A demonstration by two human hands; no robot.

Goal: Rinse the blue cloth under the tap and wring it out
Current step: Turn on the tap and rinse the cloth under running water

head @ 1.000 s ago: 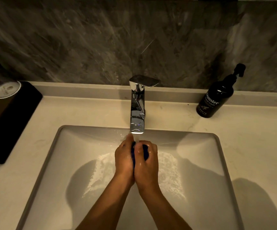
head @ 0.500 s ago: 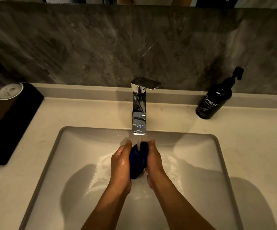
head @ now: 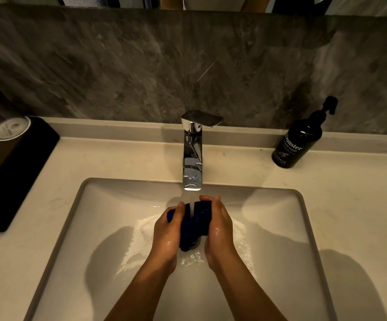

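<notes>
The blue cloth [head: 193,224] is bunched between my two hands, directly under the chrome tap [head: 192,156]. A stream of water [head: 191,206] falls from the spout onto the cloth's top. My left hand [head: 168,237] presses the cloth from the left, with a blue corner sticking out past its fingertips. Against the cloth's right side lies my right hand [head: 218,230], its fingers curled over the upper edge. Both hands are wet. The cloth's lower end hangs just above the white sink [head: 76,228].
A black hand-wash pump bottle [head: 300,140] stands on the counter at the back right. A dark tray [head: 9,172] with upturned glasses [head: 4,121] sits at the left. A grey stone wall rises behind the tap. Water spreads over the basin floor.
My hands, pressed tight together around the cloth a second ago, have parted. More of the blue cloth now shows between them, spread wider under the stream.
</notes>
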